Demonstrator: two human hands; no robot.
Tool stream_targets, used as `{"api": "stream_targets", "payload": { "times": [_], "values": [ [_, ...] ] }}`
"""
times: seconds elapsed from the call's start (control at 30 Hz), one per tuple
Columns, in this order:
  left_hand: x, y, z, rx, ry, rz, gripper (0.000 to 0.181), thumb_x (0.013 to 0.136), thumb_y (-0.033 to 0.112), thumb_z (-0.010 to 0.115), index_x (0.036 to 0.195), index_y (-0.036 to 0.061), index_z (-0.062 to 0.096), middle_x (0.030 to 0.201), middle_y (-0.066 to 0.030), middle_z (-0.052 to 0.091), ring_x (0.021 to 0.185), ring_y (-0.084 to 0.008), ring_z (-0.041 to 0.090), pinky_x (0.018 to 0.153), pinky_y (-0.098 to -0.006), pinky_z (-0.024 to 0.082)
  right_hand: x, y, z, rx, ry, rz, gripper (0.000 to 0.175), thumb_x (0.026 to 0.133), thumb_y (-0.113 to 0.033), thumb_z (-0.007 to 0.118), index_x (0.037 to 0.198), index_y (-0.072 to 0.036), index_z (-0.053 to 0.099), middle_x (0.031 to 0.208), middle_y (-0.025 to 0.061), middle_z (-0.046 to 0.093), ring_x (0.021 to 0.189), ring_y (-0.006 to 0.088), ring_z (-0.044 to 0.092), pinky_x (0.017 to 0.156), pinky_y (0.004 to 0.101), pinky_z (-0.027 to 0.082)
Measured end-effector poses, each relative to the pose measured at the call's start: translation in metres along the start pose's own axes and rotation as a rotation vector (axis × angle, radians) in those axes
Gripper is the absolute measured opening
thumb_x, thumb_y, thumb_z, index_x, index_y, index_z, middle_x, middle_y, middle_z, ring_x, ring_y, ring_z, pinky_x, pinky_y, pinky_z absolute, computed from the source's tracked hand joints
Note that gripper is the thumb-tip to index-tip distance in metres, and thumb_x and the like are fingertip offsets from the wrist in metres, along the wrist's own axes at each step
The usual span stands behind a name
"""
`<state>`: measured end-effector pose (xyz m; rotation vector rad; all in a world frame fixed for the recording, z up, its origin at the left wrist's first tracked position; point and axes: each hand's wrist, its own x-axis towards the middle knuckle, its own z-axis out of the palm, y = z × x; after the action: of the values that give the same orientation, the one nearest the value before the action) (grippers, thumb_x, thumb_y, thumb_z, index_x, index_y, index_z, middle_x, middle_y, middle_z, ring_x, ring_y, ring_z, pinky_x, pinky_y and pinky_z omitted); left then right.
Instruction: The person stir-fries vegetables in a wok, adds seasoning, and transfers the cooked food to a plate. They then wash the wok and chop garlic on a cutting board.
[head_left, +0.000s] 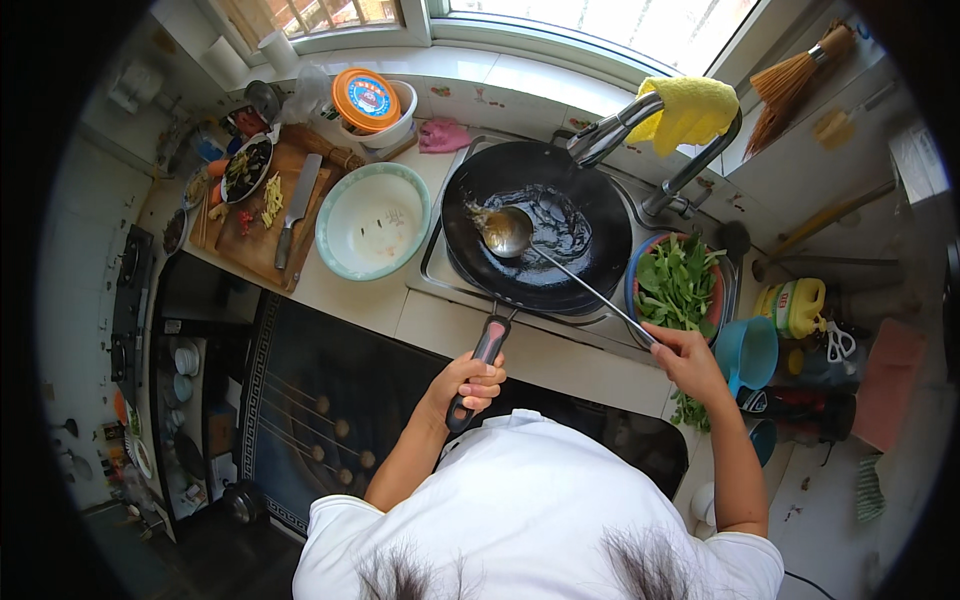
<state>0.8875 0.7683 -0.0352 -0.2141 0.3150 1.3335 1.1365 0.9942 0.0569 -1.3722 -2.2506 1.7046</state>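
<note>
My left hand (471, 382) grips the pink-and-black handle (491, 341) of a black wok (604, 225), which rests over a stainless-steel sink. Pinched in my right hand (688, 361) is the end of a long-handled metal ladle (508, 231). The ladle's bowl lies inside the wok, left of its middle, with light brownish matter at its edge. A wet or oily shine covers the wok's bottom; I cannot tell which liquid it is. Beside the wok on the right, leafy greens (675, 281) fill a basin near my right hand.
A faucet (619, 131) draped with a yellow cloth (682, 112) reaches over the wok. Left stand a green-rimmed basin (375, 221) and a cutting board (247, 247) with a cleaver (298, 206), chopped food and a plate. A blue dipper (746, 349) and oil jug (791, 307) are right.
</note>
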Motion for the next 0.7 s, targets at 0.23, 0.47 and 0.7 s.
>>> {"api": "stream_targets", "payload": {
  "times": [0.23,0.47,0.7],
  "values": [
    [0.001,-0.005,0.006,-0.039,0.021,-0.011,0.009,0.084,-0.002,0.045,0.093,0.0016,0.044,0.061,0.0039,0.033,0.042,-0.0003,0.033,0.033,-0.0155,0.033,-0.020,-0.013,-0.055,-0.215,0.140,0.029,0.033,0.082,-0.003,0.055,0.115,0.002,0.060,0.068,0.0019,0.056,0.059,0.0068,0.043,0.054,0.0236,0.038],
    [0.005,0.002,0.015,0.104,0.101,-0.021,0.011,0.084,-0.002,0.045,0.095,0.0003,0.044,0.061,0.0033,0.034,0.042,-0.0006,0.033,0.033,-0.0157,0.032,0.065,0.051,0.006,0.010,0.207,-0.238,0.033,0.084,-0.006,0.055,0.116,0.000,0.059,0.068,-0.0008,0.052,0.057,0.0071,0.042,0.052,0.0238,0.038],
    [0.004,0.003,0.018,0.225,0.189,0.068,0.011,0.084,-0.002,0.045,0.094,0.0011,0.044,0.061,0.0027,0.034,0.041,-0.0016,0.033,0.032,-0.0168,0.031,0.010,0.009,-0.046,0.023,-0.118,-0.009,0.035,0.082,-0.002,0.055,0.116,-0.004,0.062,0.061,-0.0062,0.048,0.053,0.0027,0.035,0.047,0.0216,0.029]
  ]
}}
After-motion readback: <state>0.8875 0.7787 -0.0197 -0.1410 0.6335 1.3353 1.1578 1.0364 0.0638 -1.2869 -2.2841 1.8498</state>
